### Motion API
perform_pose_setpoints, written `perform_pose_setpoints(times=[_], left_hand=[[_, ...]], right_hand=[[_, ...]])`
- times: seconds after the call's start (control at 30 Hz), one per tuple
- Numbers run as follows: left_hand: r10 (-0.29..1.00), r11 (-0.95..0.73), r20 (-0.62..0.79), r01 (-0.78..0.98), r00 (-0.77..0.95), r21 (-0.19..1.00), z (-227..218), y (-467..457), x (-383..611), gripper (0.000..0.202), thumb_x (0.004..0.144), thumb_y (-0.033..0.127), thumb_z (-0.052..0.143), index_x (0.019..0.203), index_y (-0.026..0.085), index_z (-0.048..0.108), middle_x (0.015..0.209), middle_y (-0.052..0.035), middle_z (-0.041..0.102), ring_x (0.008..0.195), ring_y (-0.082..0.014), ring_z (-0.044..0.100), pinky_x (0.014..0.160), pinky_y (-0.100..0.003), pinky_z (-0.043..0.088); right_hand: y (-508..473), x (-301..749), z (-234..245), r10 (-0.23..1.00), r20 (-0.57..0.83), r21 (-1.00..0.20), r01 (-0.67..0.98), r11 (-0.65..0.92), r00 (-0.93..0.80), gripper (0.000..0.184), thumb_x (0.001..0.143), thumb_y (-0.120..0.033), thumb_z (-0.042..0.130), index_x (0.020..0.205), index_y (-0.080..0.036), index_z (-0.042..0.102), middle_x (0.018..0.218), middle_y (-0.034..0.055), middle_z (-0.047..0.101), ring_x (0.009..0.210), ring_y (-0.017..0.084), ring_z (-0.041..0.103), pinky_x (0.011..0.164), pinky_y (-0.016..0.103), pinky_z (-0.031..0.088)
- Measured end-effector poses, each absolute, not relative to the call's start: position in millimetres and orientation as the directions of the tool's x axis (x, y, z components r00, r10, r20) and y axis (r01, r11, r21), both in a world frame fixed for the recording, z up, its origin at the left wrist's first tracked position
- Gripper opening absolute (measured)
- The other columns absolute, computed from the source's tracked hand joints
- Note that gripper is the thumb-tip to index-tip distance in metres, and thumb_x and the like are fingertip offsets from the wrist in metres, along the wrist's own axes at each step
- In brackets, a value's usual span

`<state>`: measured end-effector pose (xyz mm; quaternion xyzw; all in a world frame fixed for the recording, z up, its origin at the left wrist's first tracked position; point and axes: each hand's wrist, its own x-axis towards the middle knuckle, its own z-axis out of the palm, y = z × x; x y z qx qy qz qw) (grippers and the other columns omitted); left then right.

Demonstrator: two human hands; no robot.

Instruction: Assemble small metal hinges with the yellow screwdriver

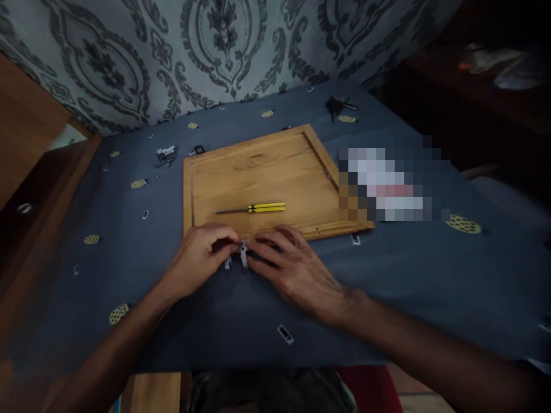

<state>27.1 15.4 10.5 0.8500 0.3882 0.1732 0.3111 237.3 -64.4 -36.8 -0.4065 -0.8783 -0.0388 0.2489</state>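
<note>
At the near edge of a framed wooden panel (258,178), my left hand (200,252) pinches a small silver metal hinge (243,255) between thumb and forefinger. My right hand (286,264) closes on the hinge's other side, fingertips against the metal. Part of the hinge and the panel edge behind it are hidden by my fingers. Just beyond my hands, a screwdriver (262,207) with a yellow and black handle lies across the panel, its tip to the left.
A blue patterned cloth (206,332) covers the table. More metal hardware (166,154) and a few tiny pieces lie left of the panel. A dark object (338,106) sits at the back right. A blurred-out item (383,183) lies by the panel's right side. A patterned curtain (224,46) hangs behind.
</note>
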Motion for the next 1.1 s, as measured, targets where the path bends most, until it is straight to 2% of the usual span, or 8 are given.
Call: perform_pose_setpoints(times=[0.23, 0.53, 0.8, 1.1], left_hand=[[0.727, -0.578, 0.07, 0.555, 0.683, 0.598, 13.8, 16.1, 33.2, 0.013, 0.088, 0.01, 0.067, 0.085, 0.021, 0.074, 0.083, 0.0009, 0.076, 0.078, -0.0146, 0.07, 0.071, -0.024, 0.048], [0.709, -0.595, 0.079, 0.534, 0.701, 0.6, 17.0, 15.6, 35.9, 0.014, 0.088, 0.009, 0.067, 0.084, 0.02, 0.073, 0.083, 0.0009, 0.075, 0.079, -0.0147, 0.069, 0.072, -0.023, 0.049], [0.732, -0.536, 0.058, 0.522, 0.678, 0.663, 16.9, 16.3, 35.2, 0.011, 0.088, 0.013, 0.066, 0.084, 0.021, 0.074, 0.081, 0.0011, 0.076, 0.074, -0.0138, 0.07, 0.07, -0.022, 0.05], [0.751, -0.498, 0.048, 0.517, 0.658, 0.697, 14.6, 18.2, 30.6, 0.01, 0.087, 0.017, 0.068, 0.084, 0.021, 0.076, 0.081, 0.0, 0.079, 0.073, -0.0143, 0.073, 0.066, -0.021, 0.051]], right_hand=[[-64.3, 237.5, -35.4, 0.69, 0.479, -0.126, 0.736, 0.665, -0.542, 0.018, 0.1, -0.021, 0.061, 0.114, -0.018, 0.073, 0.129, 0.0057, 0.075, 0.117, 0.027, 0.061, 0.103, 0.051, 0.048], [-64.5, 236.4, -35.7, 0.694, 0.491, -0.151, 0.733, 0.664, -0.527, 0.016, 0.097, -0.022, 0.067, 0.112, -0.018, 0.073, 0.124, 0.0059, 0.077, 0.115, 0.028, 0.062, 0.102, 0.051, 0.049], [-63.9, 236.1, -36.7, 0.708, 0.458, -0.164, 0.731, 0.662, -0.538, 0.019, 0.099, -0.021, 0.062, 0.114, -0.02, 0.074, 0.127, 0.0094, 0.075, 0.118, 0.027, 0.059, 0.102, 0.054, 0.048], [-64.0, 235.6, -36.6, 0.706, 0.474, -0.136, 0.748, 0.649, -0.526, 0.016, 0.1, -0.022, 0.062, 0.109, -0.022, 0.075, 0.128, 0.005, 0.075, 0.117, 0.025, 0.06, 0.103, 0.05, 0.048]])
